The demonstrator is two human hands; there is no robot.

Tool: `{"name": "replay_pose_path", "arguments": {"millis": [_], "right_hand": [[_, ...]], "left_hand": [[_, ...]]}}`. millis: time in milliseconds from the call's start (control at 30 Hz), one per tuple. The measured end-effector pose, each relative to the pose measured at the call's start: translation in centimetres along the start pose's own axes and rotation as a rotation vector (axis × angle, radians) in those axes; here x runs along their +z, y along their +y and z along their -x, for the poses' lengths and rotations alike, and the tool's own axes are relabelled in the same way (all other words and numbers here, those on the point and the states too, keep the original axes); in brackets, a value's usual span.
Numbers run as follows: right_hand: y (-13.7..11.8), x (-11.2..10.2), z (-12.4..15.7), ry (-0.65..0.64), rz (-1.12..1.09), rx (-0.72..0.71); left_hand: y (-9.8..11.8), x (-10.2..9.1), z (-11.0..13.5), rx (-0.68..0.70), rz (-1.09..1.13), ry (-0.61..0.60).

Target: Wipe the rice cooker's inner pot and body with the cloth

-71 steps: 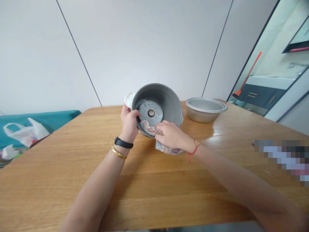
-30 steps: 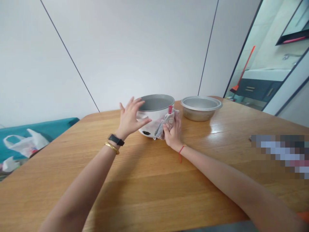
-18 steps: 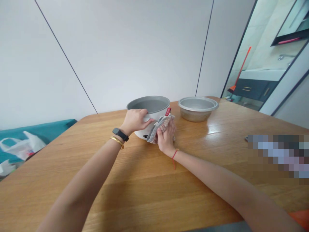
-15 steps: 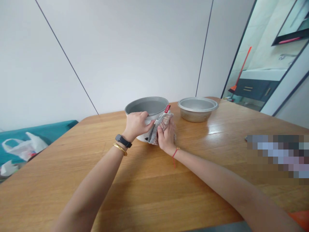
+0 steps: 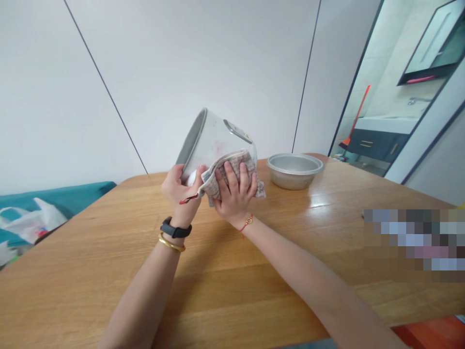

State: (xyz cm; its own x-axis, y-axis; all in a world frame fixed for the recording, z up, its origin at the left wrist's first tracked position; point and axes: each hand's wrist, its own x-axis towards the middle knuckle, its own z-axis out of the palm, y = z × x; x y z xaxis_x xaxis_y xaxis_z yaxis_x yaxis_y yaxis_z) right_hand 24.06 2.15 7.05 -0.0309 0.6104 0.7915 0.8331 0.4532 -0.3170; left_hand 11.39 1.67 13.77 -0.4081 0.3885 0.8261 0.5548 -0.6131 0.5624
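Observation:
A white rice cooker (image 5: 209, 140) is tipped on its side, its grey opening facing left and its silver-edged control panel turned up to the right. My left hand (image 5: 181, 189) grips its rim at the lower left, thumb on the outer wall. With my right hand (image 5: 234, 194) I press a folded checked cloth (image 5: 228, 162) against the cooker's near side, fingers spread over the fabric. A red tag hangs from the cloth beside my left hand. Faint reddish marks show on the white wall. Whether the cooker's base touches the table is hidden.
A silver metal pot (image 5: 295, 172) stands on the wooden table (image 5: 109, 252) to the right. A blurred-out item (image 5: 417, 242) lies at the table's right. White wall panels (image 5: 218, 58) rise behind. A teal seat (image 5: 87, 194) with a white plastic bag (image 5: 39, 218) is on the left.
The rice cooker has gone from upright to tipped leftward, its panel side now up. My left hand has shifted lower on the rim. My right hand has flattened the cloth against the side.

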Motion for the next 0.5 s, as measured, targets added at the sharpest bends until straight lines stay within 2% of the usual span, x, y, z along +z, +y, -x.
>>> {"name": "replay_pose_path", "arguments": {"millis": [133,267,367,500], "right_hand": [[-1.2,1.6,-0.2,0.026,-0.01,0.13],[-2.0,4.5,0.1,0.205,-0.104,0.306],[-2.1,7.4,0.3,0.305,-0.338,0.405],[-2.1,9.9,-0.3,0.251,-0.695,0.47]], "left_hand": [[0.7,-0.6,-0.6,0.031,-0.002,0.053],[0.5,-1.1,-1.1,0.001,0.008,0.111],[-0.2,-1.2,-1.4,-0.028,0.019,0.138],[-1.4,-1.0,-1.5,-0.062,0.065,0.167]]}}
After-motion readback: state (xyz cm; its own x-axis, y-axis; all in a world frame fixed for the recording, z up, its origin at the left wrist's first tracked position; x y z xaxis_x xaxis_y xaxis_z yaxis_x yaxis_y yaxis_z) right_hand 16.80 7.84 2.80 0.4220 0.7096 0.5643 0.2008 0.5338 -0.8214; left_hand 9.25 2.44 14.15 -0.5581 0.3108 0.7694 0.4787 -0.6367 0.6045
